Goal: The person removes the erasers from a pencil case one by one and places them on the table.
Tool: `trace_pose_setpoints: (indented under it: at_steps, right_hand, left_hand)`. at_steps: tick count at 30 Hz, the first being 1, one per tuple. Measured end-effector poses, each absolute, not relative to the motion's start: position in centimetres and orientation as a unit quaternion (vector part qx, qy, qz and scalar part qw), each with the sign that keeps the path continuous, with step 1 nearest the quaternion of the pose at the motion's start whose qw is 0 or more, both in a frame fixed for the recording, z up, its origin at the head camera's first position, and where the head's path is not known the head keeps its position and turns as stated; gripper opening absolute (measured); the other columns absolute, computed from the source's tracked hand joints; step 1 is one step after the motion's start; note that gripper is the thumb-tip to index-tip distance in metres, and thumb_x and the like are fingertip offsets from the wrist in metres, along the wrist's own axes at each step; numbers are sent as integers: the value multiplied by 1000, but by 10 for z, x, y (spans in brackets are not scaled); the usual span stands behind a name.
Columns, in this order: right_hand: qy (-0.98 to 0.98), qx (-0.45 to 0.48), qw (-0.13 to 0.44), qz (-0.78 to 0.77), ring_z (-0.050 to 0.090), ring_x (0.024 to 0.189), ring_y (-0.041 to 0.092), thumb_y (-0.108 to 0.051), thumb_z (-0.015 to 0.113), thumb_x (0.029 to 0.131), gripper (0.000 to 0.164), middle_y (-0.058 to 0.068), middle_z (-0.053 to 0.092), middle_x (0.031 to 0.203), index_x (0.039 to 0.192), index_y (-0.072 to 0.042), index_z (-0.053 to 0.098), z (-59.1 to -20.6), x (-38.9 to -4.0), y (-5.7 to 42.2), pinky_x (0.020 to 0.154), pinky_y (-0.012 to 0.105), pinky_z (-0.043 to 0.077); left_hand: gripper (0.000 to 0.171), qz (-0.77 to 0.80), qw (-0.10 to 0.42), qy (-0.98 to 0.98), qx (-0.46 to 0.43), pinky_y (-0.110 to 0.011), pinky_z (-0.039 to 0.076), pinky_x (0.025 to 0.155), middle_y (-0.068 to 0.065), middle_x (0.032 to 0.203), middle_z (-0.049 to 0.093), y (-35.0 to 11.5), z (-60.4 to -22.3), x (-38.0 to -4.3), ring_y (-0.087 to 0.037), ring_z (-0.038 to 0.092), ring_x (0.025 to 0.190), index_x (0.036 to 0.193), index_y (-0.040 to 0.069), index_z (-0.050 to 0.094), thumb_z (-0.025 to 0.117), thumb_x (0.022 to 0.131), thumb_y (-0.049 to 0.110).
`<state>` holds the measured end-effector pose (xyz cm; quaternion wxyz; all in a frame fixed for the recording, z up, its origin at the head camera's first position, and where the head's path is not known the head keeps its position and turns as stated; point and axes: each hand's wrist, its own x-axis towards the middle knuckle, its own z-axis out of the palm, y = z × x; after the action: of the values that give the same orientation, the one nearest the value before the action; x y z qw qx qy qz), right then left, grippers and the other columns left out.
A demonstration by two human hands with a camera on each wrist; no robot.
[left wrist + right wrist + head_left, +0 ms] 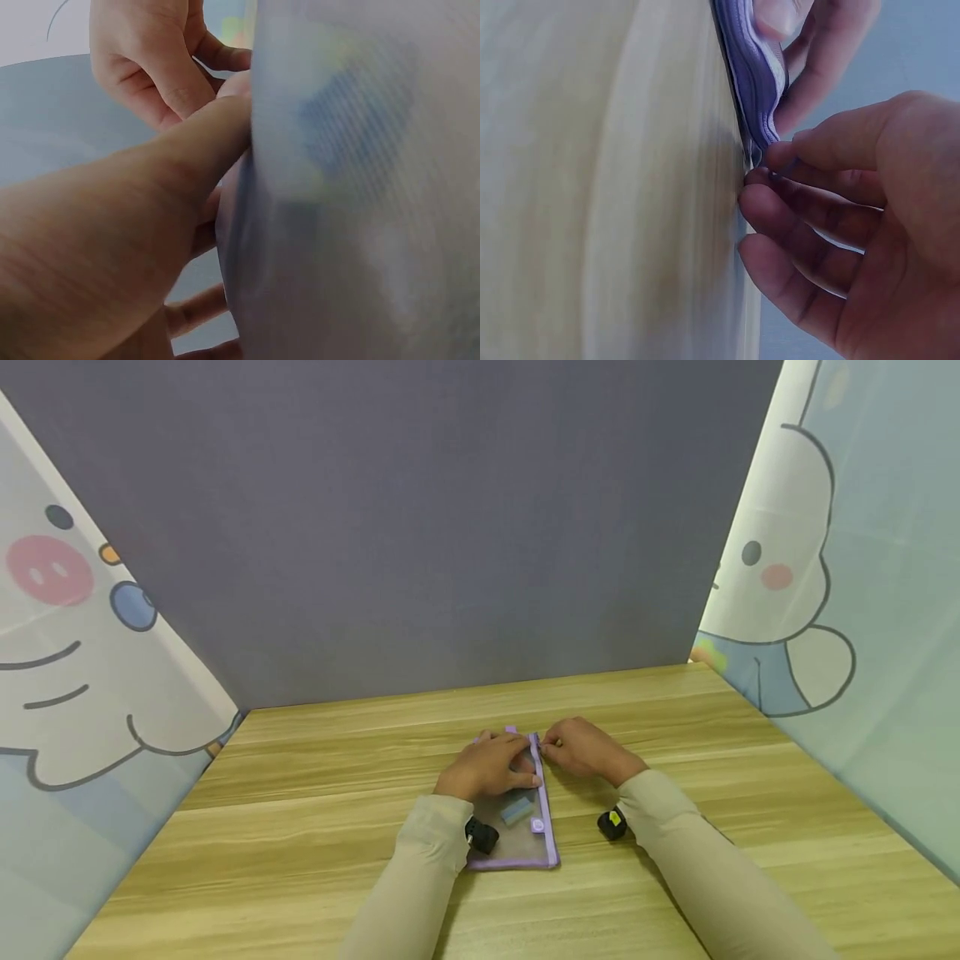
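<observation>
A see-through mesh zipper pouch with purple edging lies flat on the table, and a light blue block shows through it. My left hand rests on its upper part, thumb and fingers pressing down beside the purple zipper strip. At the strip's far end, my right hand pinches the small zipper pull between thumb and index finger; the fingertips mostly hide it. In the left wrist view, the mesh fills the right side, blurred, with my left thumb reaching along its edge.
The wood-grain table extends around the pouch on all sides. A dark grey panel stands along its back edge. Cartoon-printed cloths hang at both sides.
</observation>
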<state>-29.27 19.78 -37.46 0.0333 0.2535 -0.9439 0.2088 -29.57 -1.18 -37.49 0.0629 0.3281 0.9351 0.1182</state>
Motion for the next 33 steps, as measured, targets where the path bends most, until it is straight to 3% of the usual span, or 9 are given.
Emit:
trace_pose_setpoints:
  at_steps: [4, 8, 11, 18, 27, 33]
  right_hand:
    - [-944, 247, 42, 215, 67, 96, 23, -13, 63, 97, 16, 4, 73, 99, 96, -8, 77, -376, -292, 198, 85, 43, 54]
    - [-946, 239, 43, 215, 67, 92, 20, -13, 63, 97, 15, 2, 73, 97, 94, -9, 77, -377, -294, 199, 84, 42, 54]
    - [-948, 233, 38, 213, 66, 92, 20, -14, 62, 97, 16, 2, 73, 97, 94, -9, 77, -377, -293, 200, 83, 43, 53]
    - [-949, 230, 35, 213, 66, 92, 20, -13, 62, 97, 16, 3, 72, 97, 95, -8, 77, -376, -293, 200, 84, 43, 53]
    - [-950, 226, 18, 213, 66, 104, 27, -14, 63, 97, 17, 7, 72, 109, 102, -8, 77, -375, -292, 199, 90, 46, 52]
    - [-951, 235, 21, 202, 68, 101, 26, -15, 63, 97, 18, 7, 73, 107, 103, -6, 78, -375, -291, 198, 87, 44, 53]
  left_hand:
    - [62, 139, 48, 927, 345, -40, 42, 102, 5, 129, 63, -11, -375, -297, -22, 53, 118, 138, 18, 59, 72, 88, 53]
    - [65, 145, 49, 925, 347, -37, 36, 108, 6, 129, 63, -12, -375, -298, -17, 53, 123, 141, 16, 58, 72, 88, 52]
    - [64, 151, 54, 926, 342, -39, 39, 106, 9, 125, 64, -13, -375, -297, -19, 51, 123, 141, 19, 58, 73, 88, 52]
    - [64, 182, 72, 922, 334, -42, 42, 100, 21, 100, 66, -13, -377, -297, -21, 48, 117, 144, 24, 54, 74, 88, 48]
    - [63, 169, 60, 933, 313, -55, 35, 108, 28, 99, 67, -15, -380, -296, -26, 43, 131, 142, 27, 57, 71, 87, 55]
    - [60, 165, 63, 936, 305, -59, 32, 108, 28, 99, 68, -13, -379, -295, -26, 45, 127, 138, 27, 59, 70, 87, 56]
